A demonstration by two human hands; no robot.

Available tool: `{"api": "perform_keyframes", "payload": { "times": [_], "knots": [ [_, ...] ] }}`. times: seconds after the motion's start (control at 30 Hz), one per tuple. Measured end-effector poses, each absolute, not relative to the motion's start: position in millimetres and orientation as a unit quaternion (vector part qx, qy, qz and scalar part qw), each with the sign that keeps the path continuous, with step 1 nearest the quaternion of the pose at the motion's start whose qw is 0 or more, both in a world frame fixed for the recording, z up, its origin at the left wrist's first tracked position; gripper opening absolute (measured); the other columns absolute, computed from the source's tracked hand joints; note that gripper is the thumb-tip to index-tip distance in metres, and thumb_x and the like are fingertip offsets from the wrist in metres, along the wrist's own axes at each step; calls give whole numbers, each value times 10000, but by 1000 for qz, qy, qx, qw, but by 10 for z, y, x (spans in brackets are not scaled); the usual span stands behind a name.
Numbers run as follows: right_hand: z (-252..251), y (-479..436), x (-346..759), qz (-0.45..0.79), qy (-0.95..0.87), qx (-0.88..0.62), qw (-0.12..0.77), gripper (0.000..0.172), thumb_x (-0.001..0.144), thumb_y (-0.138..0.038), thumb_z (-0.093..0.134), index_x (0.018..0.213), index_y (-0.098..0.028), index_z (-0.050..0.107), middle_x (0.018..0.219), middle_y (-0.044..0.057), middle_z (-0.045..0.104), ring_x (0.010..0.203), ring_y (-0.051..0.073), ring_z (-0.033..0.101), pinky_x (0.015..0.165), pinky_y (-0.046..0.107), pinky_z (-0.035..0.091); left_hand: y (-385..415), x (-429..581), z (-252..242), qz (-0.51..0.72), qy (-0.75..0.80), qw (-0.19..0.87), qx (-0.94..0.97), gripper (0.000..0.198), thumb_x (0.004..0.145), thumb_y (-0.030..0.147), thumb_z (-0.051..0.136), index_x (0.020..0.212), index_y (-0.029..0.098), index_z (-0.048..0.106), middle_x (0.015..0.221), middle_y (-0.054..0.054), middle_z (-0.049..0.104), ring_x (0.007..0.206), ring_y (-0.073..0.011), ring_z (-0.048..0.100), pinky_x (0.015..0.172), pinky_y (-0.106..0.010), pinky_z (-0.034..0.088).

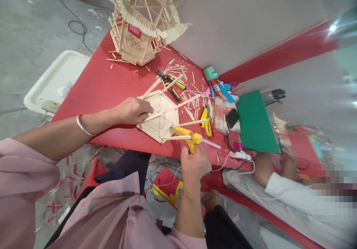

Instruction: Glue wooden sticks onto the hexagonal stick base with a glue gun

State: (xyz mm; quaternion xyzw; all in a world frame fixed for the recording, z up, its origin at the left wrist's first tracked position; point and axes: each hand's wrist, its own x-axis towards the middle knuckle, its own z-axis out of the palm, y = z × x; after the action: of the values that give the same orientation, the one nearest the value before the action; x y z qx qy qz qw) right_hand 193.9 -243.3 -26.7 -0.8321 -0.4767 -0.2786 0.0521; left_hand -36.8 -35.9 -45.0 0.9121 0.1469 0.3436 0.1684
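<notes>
My right hand (196,162) is wrapped round the handle of a yellow hot glue gun (184,132), with a clear glue stick (211,143) jutting from its back. The gun's nozzle points left, over the edge of an octagonal panel (163,109) built from thin wooden sticks. Several longer sticks stand up from the panel's corners. At the panel's left side my left hand (136,110) has its fingers curled in a pinch round a wooden stick (153,117), whose free end shows past the fingers. The fingertips are partly hidden.
A tiered stick pagoda model (139,26) stands at the table's far end. Black-and-yellow pliers (174,89), yellow scissors (206,122) and loose stick pieces lie beyond the panel. At right are a green board (258,120), a white power strip (240,155) with cords, and another person's arm (263,167).
</notes>
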Motion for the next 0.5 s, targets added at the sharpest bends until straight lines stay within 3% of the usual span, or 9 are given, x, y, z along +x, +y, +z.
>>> {"api": "perform_keyframes", "payload": {
  "times": [0.13, 0.37, 0.5],
  "knots": [
    [-267, -2441, 1942, -282, -481, -828, 54, 292, 862, -293, 526, 974, -122, 734, 706, 57, 647, 573, 145, 495, 547, 262, 247, -357, -369, -446, 353, 142, 172, 909, 249, 863, 111, 482, 865, 168, 725, 757, -55, 713, 646, -139, 634, 600, -245, 454],
    [-268, -2524, 1908, -230, -472, -848, 70, 208, 788, -312, 531, 746, -178, 685, 589, 21, 577, 519, 139, 436, 548, 260, 277, -338, -360, -491, 370, 131, 196, 899, 259, 841, 95, 480, 886, 168, 724, 757, -54, 712, 655, -139, 644, 615, -243, 468],
    [-220, -2524, 1873, -151, -423, -883, 137, 268, 764, -464, 600, 756, -202, 652, 572, 9, 594, 519, 158, 489, 563, 271, 332, -370, -388, -455, 442, 126, 181, 869, 213, 822, 106, 498, 866, 189, 690, 728, -36, 688, 633, -138, 621, 593, -252, 463]
  ]
}}
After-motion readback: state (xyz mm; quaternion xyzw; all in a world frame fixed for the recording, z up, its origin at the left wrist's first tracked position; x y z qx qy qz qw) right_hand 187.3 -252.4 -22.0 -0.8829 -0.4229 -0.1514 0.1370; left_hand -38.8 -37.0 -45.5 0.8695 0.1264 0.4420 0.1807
